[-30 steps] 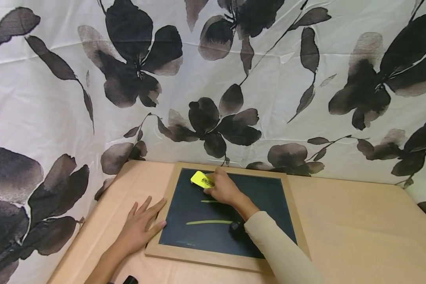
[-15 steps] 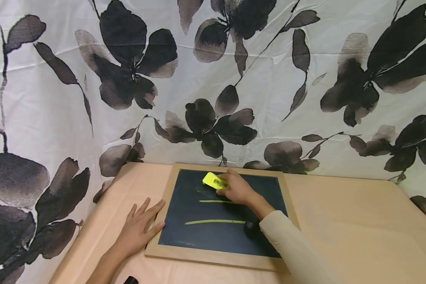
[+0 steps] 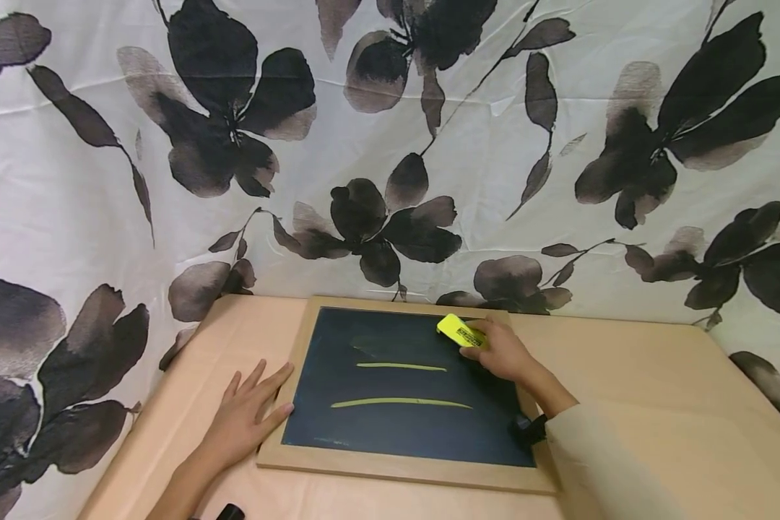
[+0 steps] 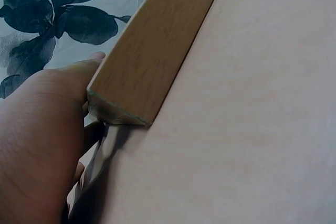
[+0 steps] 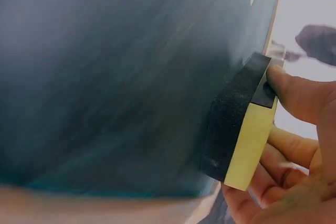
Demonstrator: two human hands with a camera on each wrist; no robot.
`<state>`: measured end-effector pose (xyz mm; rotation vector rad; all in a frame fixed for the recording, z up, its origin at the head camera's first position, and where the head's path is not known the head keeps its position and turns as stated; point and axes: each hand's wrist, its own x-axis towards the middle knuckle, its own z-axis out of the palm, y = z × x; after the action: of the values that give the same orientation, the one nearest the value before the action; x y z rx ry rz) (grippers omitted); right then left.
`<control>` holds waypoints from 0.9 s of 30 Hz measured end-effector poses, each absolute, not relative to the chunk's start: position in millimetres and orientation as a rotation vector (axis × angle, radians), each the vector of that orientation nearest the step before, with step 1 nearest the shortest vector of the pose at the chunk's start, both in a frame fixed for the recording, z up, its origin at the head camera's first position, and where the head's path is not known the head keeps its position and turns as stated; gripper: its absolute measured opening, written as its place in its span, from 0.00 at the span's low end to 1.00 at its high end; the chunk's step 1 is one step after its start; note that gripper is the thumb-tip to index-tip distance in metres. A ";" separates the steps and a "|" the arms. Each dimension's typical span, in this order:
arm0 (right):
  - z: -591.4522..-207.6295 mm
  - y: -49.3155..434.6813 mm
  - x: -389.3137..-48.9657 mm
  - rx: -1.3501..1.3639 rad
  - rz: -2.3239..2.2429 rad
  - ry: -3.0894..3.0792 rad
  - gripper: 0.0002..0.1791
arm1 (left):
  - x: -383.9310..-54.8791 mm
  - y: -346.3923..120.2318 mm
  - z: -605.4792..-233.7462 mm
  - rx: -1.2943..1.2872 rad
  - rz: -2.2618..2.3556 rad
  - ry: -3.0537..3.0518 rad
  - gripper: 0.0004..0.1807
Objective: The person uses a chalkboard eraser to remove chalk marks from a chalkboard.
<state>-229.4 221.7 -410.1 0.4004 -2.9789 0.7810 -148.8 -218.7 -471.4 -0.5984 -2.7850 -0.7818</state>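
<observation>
A chalkboard [image 3: 396,433] with a light wooden frame [image 4: 157,40] lies on the table. Two yellow chalk lines cross it, a shorter upper line [image 3: 401,367] and a longer lower line [image 3: 401,401]. Near the board's upper right corner, my right hand [image 3: 503,350] grips a yellow eraser [image 3: 458,330] between thumb and fingers. In the right wrist view the eraser's black felt [image 5: 228,124] faces the dark board surface. My left hand [image 3: 243,415] lies with fingers spread, its fingertips touching the frame's left side.
Faint chalk smudges [image 3: 367,350] show above the upper line. The light table [image 3: 650,404] extends to the right of the board. Behind it hangs a white cloth [image 3: 494,159] with dark flowers. A small black object [image 3: 231,512] shows at the bottom edge by my left wrist.
My right hand has carried the eraser rightward along the board's upper part, from upper left to upper right. Both chalk lines are now fully uncovered. My left hand stays at the frame.
</observation>
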 end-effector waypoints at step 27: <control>-416.0 174.8 -239.8 0.312 0.935 -2.910 0.31 | -148.1 -219.1 -475.2 -0.601 -0.800 -2.744 0.34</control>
<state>-239.8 174.8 -416.0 0.3116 -2.9102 0.9355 -148.1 -219.1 -475.2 -0.6011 -2.7436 -0.8004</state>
